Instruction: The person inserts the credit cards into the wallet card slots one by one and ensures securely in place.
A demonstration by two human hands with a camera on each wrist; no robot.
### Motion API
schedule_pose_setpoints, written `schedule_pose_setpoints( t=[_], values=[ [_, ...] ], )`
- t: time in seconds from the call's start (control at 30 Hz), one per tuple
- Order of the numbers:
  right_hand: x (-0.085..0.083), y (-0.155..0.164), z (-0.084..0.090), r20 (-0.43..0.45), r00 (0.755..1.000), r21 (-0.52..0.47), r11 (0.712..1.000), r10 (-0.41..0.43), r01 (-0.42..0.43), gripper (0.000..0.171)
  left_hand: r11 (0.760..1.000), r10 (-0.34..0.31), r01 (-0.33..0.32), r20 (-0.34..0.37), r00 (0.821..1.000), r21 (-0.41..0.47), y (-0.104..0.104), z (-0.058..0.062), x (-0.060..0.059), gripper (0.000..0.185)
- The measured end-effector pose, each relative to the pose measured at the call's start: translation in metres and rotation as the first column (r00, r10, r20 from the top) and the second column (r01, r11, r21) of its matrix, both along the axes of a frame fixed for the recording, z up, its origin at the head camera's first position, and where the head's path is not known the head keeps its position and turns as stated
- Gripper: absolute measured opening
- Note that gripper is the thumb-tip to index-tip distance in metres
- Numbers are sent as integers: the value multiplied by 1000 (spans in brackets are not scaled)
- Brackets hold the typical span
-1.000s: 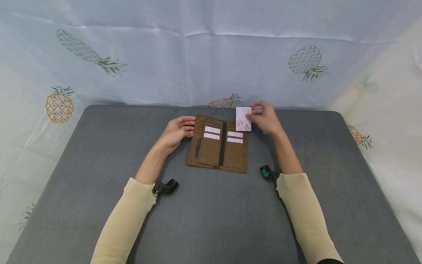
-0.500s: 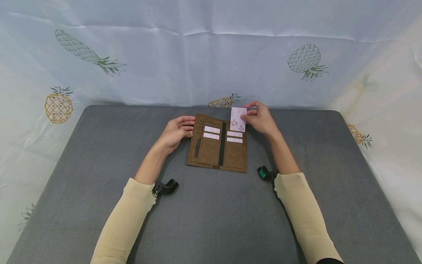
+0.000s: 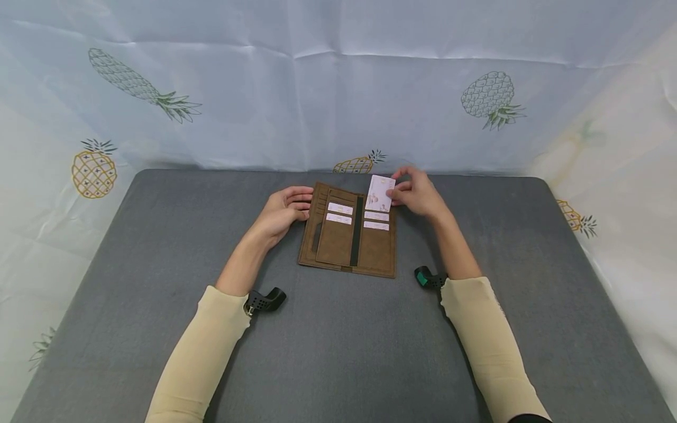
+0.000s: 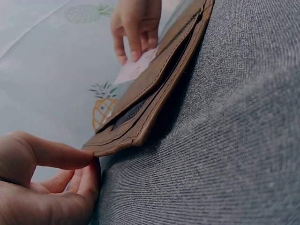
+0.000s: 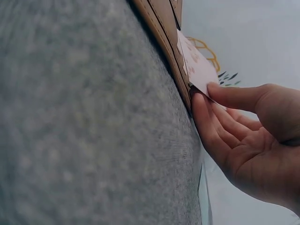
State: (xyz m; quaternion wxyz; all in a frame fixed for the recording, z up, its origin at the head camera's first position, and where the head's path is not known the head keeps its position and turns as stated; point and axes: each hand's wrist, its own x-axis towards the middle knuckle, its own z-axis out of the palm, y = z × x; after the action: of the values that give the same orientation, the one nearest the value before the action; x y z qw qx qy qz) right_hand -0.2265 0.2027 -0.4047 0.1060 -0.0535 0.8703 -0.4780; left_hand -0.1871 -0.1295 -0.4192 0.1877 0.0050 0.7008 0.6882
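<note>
A brown wallet (image 3: 335,247) lies spread on the table, with pale pink cards (image 3: 339,218) showing as strips in slots on both sides of a dark centre band. At its left edge, my left hand (image 3: 282,214) pinches the upper corner between thumb and fingers, as the left wrist view also shows. My right hand (image 3: 419,192) holds a pink card (image 3: 378,194) by its right side, thumb on the printed face. The card's lower edge meets the top of the wallet's right half, slightly tilted; whether it is inside a slot cannot be told.
Grey cloth covers the table (image 3: 338,352). Behind it hangs a pale curtain (image 3: 338,106) printed with pineapples. A pale blue flat thing (image 5: 203,197) is partly visible beyond the right hand in the right wrist view.
The right hand has moved left with the pink card, bringing it over the wallet's right half and slightly down, and the card has tilted. The left hand and wallet look nearly unmoved.
</note>
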Motion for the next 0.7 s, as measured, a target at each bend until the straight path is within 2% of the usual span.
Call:
schedule_pose_setpoints(
  t=[0.4,0.7],
  values=[
    [0,7,1,44,997,39,997,71,-73,37,1000,6,-6,4,1000,9,1,-1,0,67],
    [1,8,2,43,990,73,988,135,-138,32,1000,3,-3,2,1000,3,0,1,1,67]
  ],
)
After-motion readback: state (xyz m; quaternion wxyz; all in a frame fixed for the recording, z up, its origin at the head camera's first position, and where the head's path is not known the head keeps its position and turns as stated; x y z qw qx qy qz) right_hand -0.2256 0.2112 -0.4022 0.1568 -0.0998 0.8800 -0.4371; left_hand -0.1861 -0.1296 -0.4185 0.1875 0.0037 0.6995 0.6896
